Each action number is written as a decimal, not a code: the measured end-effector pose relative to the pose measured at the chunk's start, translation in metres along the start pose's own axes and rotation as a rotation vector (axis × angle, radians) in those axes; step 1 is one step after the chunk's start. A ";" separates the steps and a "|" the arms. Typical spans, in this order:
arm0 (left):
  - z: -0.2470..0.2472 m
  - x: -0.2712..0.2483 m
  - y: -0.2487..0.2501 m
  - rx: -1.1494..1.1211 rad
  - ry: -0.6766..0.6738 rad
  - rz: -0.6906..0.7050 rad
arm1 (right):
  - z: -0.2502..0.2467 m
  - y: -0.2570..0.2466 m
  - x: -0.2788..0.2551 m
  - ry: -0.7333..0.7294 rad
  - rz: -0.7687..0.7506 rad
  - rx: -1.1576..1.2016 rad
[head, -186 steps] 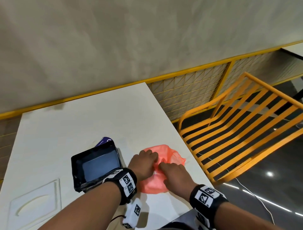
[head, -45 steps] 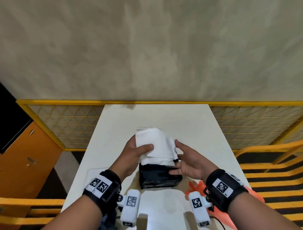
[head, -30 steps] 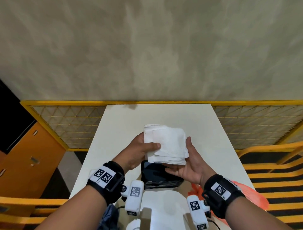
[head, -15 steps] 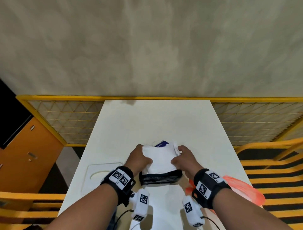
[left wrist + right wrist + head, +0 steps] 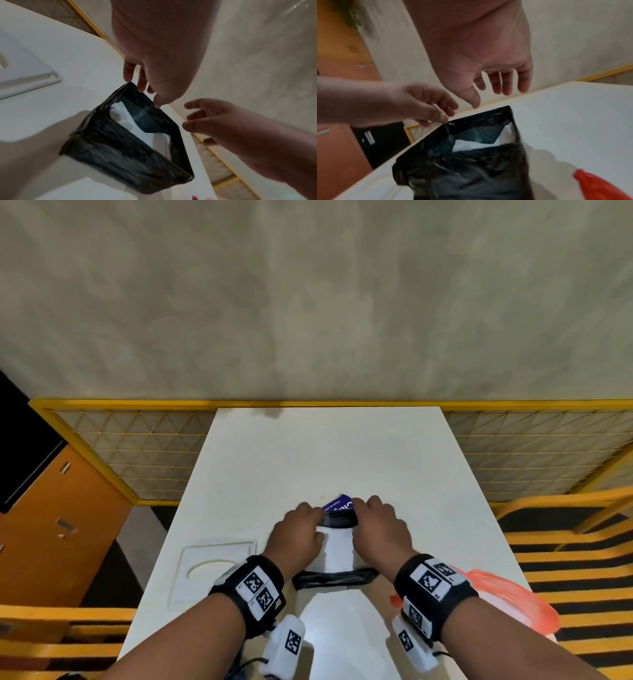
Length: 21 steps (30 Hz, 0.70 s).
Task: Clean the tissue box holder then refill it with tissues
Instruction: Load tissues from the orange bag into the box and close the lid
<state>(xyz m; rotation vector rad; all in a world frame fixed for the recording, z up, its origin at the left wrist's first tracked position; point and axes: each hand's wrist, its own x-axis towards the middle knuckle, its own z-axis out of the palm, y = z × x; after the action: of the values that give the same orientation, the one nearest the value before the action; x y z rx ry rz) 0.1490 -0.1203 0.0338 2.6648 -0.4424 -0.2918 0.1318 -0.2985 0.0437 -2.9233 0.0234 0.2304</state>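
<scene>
The black plastic-wrapped tissue box holder point(image 5: 334, 579) stands open-topped on the white table point(image 5: 329, 453). A white tissue stack point(image 5: 337, 549) lies inside it, below the rim. My left hand point(image 5: 297, 537) is at the holder's far left corner; its fingertips point(image 5: 137, 86) and thumb pinch the black rim, which peaks up toward them. My right hand point(image 5: 381, 529) hovers over the far right side with fingers point(image 5: 505, 86) loosely spread, holding nothing. A purple tissue packet point(image 5: 337, 505) shows just behind the holder.
The holder's white lid point(image 5: 212, 573) lies flat at the left of the table. An orange cloth point(image 5: 507, 599) sits at the right front edge. Yellow slatted chairs point(image 5: 568, 546) flank the table, and an orange cabinet point(image 5: 58, 529) stands at the left.
The tissue stack, held up in both hands a second ago, has gone down into the holder. Both hands moved to the holder's far rim, and the right hand let go.
</scene>
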 end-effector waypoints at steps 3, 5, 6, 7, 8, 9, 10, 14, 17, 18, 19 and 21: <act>0.013 -0.002 0.001 0.213 -0.193 0.072 | 0.012 0.002 0.000 -0.021 -0.198 -0.178; 0.020 -0.003 -0.001 0.309 -0.360 0.061 | 0.022 0.004 0.000 -0.130 -0.270 -0.240; 0.024 -0.001 -0.003 0.316 -0.442 0.039 | 0.027 0.005 0.001 -0.198 -0.281 -0.272; 0.027 -0.001 -0.006 0.337 -0.518 0.027 | 0.030 0.006 0.002 -0.276 -0.279 -0.306; 0.029 0.000 -0.009 0.383 -0.575 0.041 | 0.032 0.007 0.002 -0.358 -0.266 -0.334; 0.030 0.001 -0.011 0.456 -0.606 0.074 | 0.034 0.007 0.002 -0.420 -0.251 -0.350; 0.030 0.001 -0.012 0.538 -0.616 0.116 | 0.034 0.007 0.002 -0.450 -0.242 -0.351; 0.033 0.001 -0.010 0.732 -0.557 0.168 | 0.036 0.009 0.002 -0.459 -0.261 -0.197; 0.035 0.002 -0.007 0.772 -0.544 0.157 | 0.031 0.013 0.002 -0.572 -0.274 -0.316; 0.035 0.002 -0.006 0.787 -0.532 0.164 | 0.030 0.014 0.002 -0.587 -0.286 -0.396; 0.034 0.002 -0.006 0.797 -0.522 0.165 | 0.029 0.012 0.002 -0.578 -0.303 -0.449; 0.031 0.002 -0.005 0.789 -0.514 0.170 | 0.026 0.011 -0.002 -0.516 -0.311 -0.414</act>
<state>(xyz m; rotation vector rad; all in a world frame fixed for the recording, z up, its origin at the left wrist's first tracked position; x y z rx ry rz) 0.1435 -0.1287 0.0038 3.2466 -1.1350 -0.9201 0.1254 -0.3035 0.0171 -3.0949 -0.6189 1.0299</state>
